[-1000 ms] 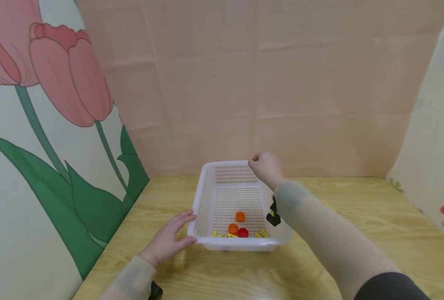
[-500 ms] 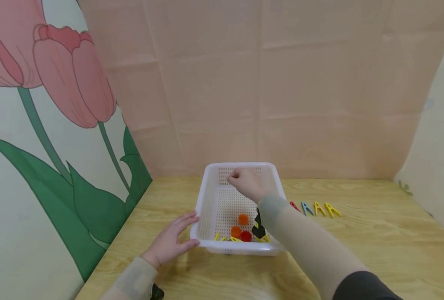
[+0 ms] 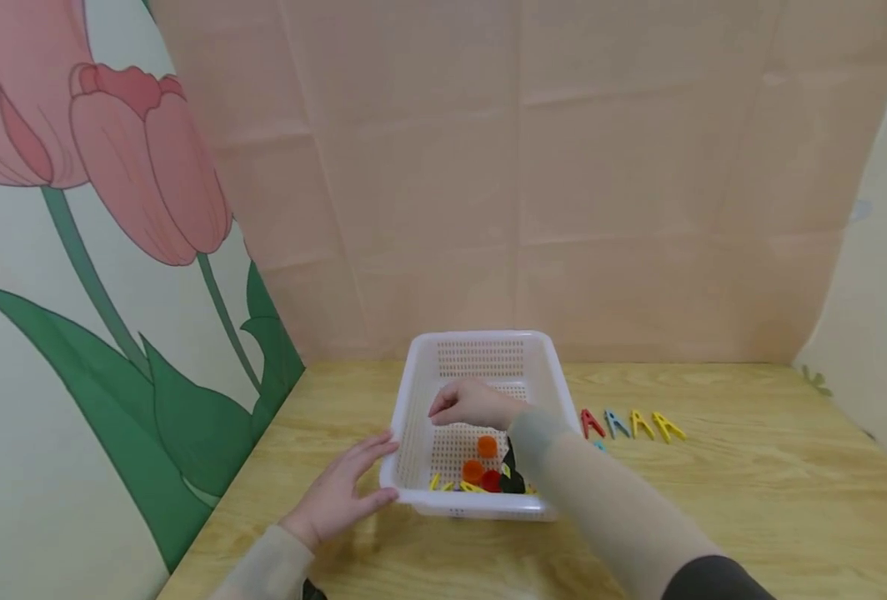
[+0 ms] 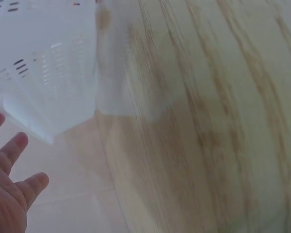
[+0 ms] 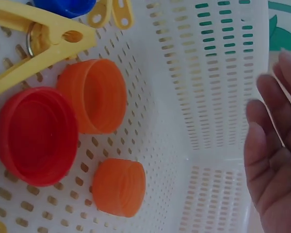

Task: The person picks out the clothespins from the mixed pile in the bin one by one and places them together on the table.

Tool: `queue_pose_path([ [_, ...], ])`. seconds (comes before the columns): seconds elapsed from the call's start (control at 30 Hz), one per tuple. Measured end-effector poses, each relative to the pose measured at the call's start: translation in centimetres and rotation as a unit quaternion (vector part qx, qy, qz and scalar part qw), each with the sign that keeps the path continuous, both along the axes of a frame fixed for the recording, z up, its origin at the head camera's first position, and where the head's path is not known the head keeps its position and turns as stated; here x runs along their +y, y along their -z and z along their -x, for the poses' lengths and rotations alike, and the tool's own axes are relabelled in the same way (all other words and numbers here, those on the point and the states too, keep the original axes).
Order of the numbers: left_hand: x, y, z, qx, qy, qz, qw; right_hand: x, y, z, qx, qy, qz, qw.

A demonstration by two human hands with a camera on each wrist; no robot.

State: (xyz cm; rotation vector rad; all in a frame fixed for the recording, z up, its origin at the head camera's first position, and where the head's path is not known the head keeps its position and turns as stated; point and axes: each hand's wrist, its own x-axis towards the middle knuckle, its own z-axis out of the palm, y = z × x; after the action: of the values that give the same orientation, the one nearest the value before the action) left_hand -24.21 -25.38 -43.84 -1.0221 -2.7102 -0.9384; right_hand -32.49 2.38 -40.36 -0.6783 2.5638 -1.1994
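A white perforated plastic basket (image 3: 481,337) stands on the wooden table. My left hand (image 3: 338,492) touches its near left corner with fingers extended; in the left wrist view, fingertips show beside the rim. My right hand (image 3: 477,404) is over the inside of the basket. The right wrist view shows its fingers (image 5: 266,126) loosely bent, with nothing between them. Inside the basket lie two orange bottle caps (image 5: 119,187), a red bottle cap (image 5: 36,136), a partly cut-off blue cap (image 5: 65,5) and several yellow clothespins (image 5: 63,34).
Right of the basket, a red clothespin (image 3: 591,423), a blue clothespin (image 3: 616,423) and two yellow clothespins (image 3: 642,425) lie in a row. Another blue piece (image 3: 599,446) is mostly hidden by the right sleeve. A papered wall (image 3: 518,183) rises behind the table.
My right hand has moved from the basket's far right rim leftward and down over its inside, and its fingers have loosened. The clothespins on the right have come into view. My left hand stays put.
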Motion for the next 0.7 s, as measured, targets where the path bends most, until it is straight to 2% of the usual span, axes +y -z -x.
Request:
queue_pose_path([
  [0.13, 0.00, -0.02, -0.06, -0.013, -0.007, 0.003, 0.9999, -0.38, 0.24, -0.45, -0.046, -0.054, -0.020, 0.9973],
  [0.4, 0.03, 0.05, 0.01, -0.028, -0.016, 0.001, 0.9995, -0.60, 0.77, -0.92, -0.125, -0.109, -0.068, 0.9838],
  [0.53, -0.01, 0.02, -0.06, -0.024, -0.011, 0.000, 0.9997, -0.68, 0.91, -0.92, -0.159, -0.149, -0.093, 0.9714],
  [0.7, 0.02, 0.03, -0.03, -0.026, -0.009, -0.004, 0.9996, -0.90, 0.76, -1.00, -0.185, -0.208, -0.148, 0.9489],
])
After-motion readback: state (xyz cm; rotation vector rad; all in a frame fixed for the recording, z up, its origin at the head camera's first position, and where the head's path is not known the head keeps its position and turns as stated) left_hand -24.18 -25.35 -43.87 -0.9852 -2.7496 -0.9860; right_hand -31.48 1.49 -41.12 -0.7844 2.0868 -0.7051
